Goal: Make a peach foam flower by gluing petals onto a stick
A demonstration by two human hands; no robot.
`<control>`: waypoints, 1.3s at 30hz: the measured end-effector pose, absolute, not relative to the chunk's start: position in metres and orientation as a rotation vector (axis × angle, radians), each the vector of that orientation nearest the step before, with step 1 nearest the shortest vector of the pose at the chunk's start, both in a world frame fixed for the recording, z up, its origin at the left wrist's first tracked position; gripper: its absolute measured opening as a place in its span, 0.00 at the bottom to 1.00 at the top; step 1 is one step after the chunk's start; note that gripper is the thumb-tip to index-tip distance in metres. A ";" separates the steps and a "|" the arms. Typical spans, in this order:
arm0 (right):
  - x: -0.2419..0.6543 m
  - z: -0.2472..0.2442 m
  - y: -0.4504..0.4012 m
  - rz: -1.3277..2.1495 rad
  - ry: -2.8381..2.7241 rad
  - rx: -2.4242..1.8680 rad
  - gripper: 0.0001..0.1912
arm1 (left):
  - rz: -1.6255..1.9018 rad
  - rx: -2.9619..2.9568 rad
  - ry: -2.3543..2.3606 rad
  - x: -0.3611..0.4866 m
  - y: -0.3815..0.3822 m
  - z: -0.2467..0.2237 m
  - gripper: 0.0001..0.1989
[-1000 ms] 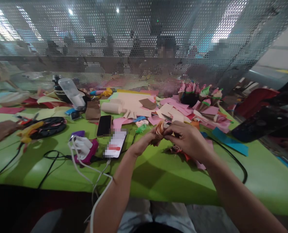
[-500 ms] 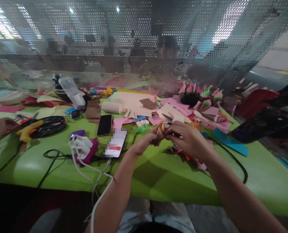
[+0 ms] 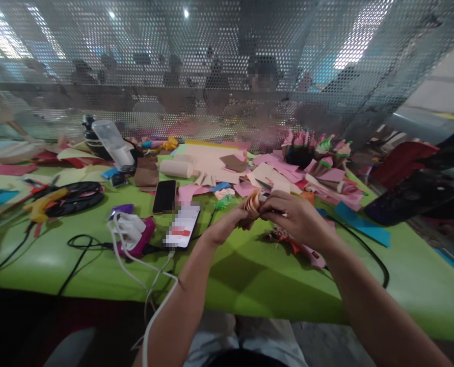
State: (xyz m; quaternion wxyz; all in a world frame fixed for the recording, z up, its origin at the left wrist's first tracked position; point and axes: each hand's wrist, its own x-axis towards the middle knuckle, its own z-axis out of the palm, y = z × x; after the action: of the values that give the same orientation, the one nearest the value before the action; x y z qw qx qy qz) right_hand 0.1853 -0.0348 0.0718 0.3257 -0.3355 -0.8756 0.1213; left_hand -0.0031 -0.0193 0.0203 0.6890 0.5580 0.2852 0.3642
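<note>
My left hand (image 3: 229, 224) is closed round a rolled, layered peach paper piece (image 3: 253, 203) above the green table. At its right side, my right hand (image 3: 288, 210) has its thumb and fingers pinched together against the paper's edge. A small greyish bit shows between the paper and my right fingertips, too small to name. Below my right hand lies a pink tool with a red switch (image 3: 314, 256), partly hidden by the wrist.
Two phones (image 3: 164, 197), a magenta socket block (image 3: 140, 237) with white cables, and a black ring-shaped item (image 3: 77, 199) lie left. Paper scraps (image 3: 211, 158) and paper flowers (image 3: 306, 142) fill the back. A blue strip (image 3: 362, 224) lies right.
Another person's hand at the far left has left the view, and blue paper shows there. My right hand has shifted slightly; my left hand keeps its hold.
</note>
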 end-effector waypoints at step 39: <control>0.188 0.070 -0.034 0.333 -2.318 -0.889 0.08 | 0.865 1.242 0.644 -0.003 -0.019 0.010 0.30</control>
State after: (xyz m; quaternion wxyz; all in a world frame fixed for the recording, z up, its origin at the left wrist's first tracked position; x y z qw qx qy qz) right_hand 0.1883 -0.0340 0.0701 0.3129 -0.3372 -0.8789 0.1261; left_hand -0.0030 -0.0188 0.0098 0.6806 0.5531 0.2871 0.3853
